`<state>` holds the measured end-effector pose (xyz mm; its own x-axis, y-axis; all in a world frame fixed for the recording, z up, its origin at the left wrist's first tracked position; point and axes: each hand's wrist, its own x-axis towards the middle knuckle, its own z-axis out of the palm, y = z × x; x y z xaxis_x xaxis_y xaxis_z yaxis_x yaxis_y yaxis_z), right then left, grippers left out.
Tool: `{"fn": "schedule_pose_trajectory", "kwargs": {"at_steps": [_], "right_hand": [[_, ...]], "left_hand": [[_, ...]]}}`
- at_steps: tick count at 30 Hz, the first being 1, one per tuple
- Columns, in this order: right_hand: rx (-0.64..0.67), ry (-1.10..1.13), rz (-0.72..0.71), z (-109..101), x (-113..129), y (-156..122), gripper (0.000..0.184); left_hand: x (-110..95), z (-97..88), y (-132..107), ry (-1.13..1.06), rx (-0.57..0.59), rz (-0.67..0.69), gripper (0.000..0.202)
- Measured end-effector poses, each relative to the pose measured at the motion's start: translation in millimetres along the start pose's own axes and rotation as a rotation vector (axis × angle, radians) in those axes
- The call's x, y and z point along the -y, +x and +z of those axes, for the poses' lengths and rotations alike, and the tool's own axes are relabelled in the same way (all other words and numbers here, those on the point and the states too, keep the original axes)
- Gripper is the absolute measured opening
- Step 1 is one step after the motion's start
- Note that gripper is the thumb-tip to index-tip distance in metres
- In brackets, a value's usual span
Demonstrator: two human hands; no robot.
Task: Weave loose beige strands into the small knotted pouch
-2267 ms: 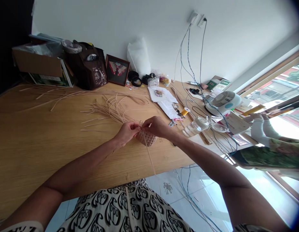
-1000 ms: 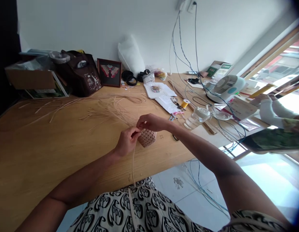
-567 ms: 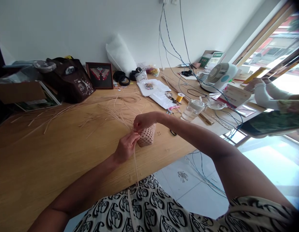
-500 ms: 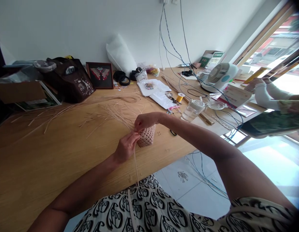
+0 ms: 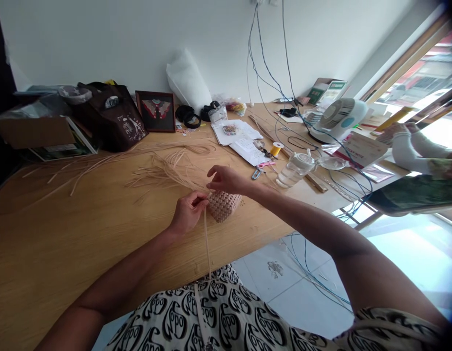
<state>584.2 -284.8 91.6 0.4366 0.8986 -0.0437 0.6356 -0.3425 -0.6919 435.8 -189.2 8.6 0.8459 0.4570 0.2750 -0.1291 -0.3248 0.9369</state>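
A small pinkish-tan woven basket (image 5: pixel 223 207) lies on the table in front of me, its weave tight and knobbly. My left hand (image 5: pixel 187 213) is closed at its left edge, thumb and finger pinching a thin pale strand (image 5: pixel 207 243) that hangs down toward my lap. Over the basket's upper edge is my right hand (image 5: pixel 228 181), its curved fingers parted and no strand plainly visible between them. Long loose strands (image 5: pixel 173 168) fan out from the basket toward the back left. The basket's far side is hidden by my right hand.
A water jug (image 5: pixel 295 168), yellow thread spool (image 5: pixel 276 148), papers (image 5: pixel 250 152) and a fan (image 5: pixel 341 120) stand to the right. Blue cables hang across that side. At the back are a dark bag (image 5: pixel 111 117) and a framed piece (image 5: pixel 155 111). Another person's sleeved arms (image 5: pixel 408 146) are at far right.
My right hand has lifted slightly and its fingers have parted. My left hand has shifted slightly left, still pinching the strand. More of the basket shows, and the camera view has shifted a little.
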Motion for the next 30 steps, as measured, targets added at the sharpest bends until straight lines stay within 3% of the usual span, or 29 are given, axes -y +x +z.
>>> {"fn": "schedule_pose_trajectory", "kwargs": {"at_steps": [1,3,6,10,13,16,21,26,30], "right_hand": [[-0.097,-0.100,-0.041,2,3,-1,0.025],[-0.151,-0.262,-0.183,4,10,-3,0.017],[-0.007,-0.365,-0.233,5,17,-1,0.018],[0.162,-0.170,-0.141,9,12,10,0.017],[0.193,0.042,-0.107,12,6,16,0.015],[0.131,0.063,-0.041,15,6,16,0.015],[-0.098,-0.184,-0.008,19,14,8,0.012],[-0.035,-0.117,-0.007,19,12,9,0.053],[-0.080,-0.226,0.006,19,13,7,0.056]], "left_hand": [[1,0.0,1,-0.023,-0.016,0.004,0.013],[4,0.0,2,-0.067,-0.039,0.015,0.013],[6,-0.4,3,-0.073,-0.036,0.016,0.013],[5,-1.0,3,-0.067,-0.022,0.012,0.013],[4,-0.8,3,-0.127,-0.004,-0.010,0.013],[4,-0.3,5,-0.188,0.020,-0.048,0.013],[7,1.7,6,-0.206,0.072,-0.084,0.011],[8,3.0,6,-0.206,0.077,-0.093,0.008],[6,2.1,6,-0.208,0.073,-0.084,0.008]]}}
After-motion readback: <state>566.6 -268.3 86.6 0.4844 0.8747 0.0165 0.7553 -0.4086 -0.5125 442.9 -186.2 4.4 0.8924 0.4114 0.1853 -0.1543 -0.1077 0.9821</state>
